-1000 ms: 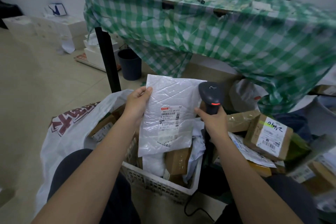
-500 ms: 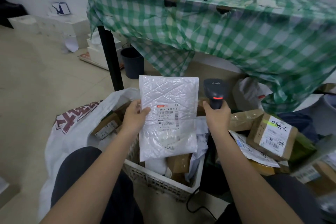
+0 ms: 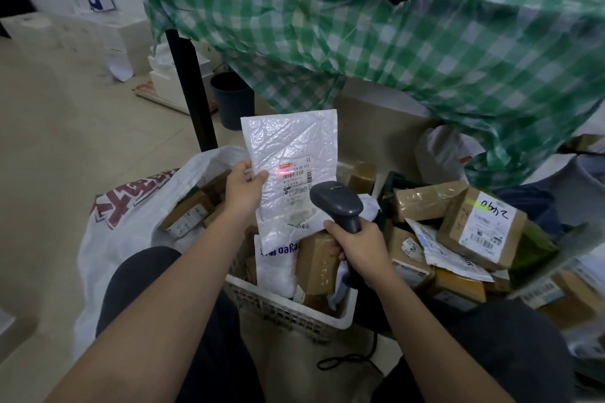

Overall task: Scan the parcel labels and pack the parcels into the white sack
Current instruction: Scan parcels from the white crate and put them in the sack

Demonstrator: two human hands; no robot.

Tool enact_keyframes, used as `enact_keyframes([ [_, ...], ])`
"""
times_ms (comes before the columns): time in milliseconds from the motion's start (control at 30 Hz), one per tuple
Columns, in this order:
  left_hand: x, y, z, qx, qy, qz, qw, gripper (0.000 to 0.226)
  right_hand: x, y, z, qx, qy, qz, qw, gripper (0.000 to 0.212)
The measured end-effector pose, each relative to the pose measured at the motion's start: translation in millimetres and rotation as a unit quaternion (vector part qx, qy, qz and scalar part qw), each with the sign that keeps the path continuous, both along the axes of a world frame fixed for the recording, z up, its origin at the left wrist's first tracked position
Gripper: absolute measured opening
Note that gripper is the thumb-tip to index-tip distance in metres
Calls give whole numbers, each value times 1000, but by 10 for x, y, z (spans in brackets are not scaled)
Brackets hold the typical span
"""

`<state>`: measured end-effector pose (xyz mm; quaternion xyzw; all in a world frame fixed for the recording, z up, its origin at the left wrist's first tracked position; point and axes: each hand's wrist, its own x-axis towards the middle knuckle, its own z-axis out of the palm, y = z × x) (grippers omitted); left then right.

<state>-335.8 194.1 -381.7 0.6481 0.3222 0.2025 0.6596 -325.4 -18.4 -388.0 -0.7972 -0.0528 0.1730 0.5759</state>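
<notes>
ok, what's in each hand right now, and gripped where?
Left hand pinches the white mailer at its left edge. Right hand grips the scanner by its handle.

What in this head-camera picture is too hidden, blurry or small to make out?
- Print on the white mailer label: too small, washed out by the red scanner light.
- Depth of the white sack: boxes and the left hand cover it.
- Scanner trigger: hidden under the right hand.
- Bottom of the white crate: buried under parcels.
- Sign at the top right: cut off and blurred.

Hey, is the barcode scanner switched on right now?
On. A red light spot shows on the label of the white parcel, where the scanner in the right hand points.
</notes>
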Motion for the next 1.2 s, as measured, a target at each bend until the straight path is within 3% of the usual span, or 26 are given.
enact_keyframes([
  [233,9,0,0,-8,-9,2,1000,27,-47,-7,-9,-9,12,11,1000,26],
  [700,-198,145,187,-19,-53,20,998,23,-61,103,83,27,16,5,999,18],
  [1000,-569,905,875,75,-72,91,990,19,195,956,491,67,-27,-12,997,20],
  [1200,-692,1579,534,143,-4,140,980,16,514,1619,299,29,-33,8,999,23],
])
